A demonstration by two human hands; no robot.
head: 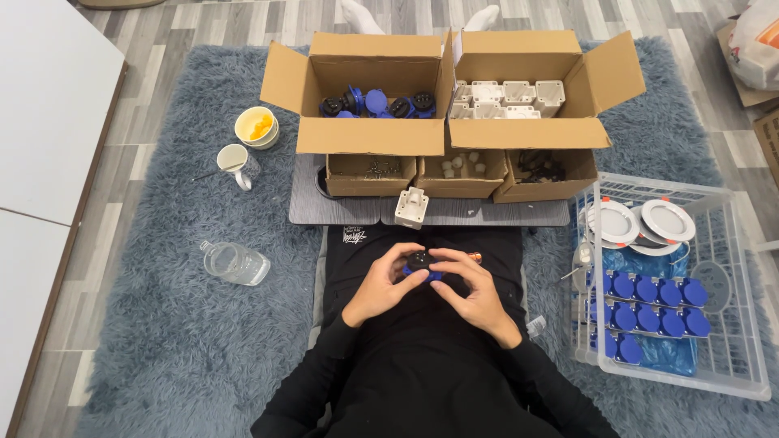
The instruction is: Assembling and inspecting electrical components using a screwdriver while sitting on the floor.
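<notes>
While clasped between both sets of fingertips: small round black-and-blue part (420,263), fingers of left hand (380,285) and right hand (469,290) closed on it from either side. Just beyond fingertips: white plastic housing (411,208) on grey board (479,212). Farther beyond: cardboard boxes (369,134). Right of fingers: white wire basket (734,369).

Five cardboard boxes (369,134), two mugs (235,162), one white basket (730,357)
</notes>
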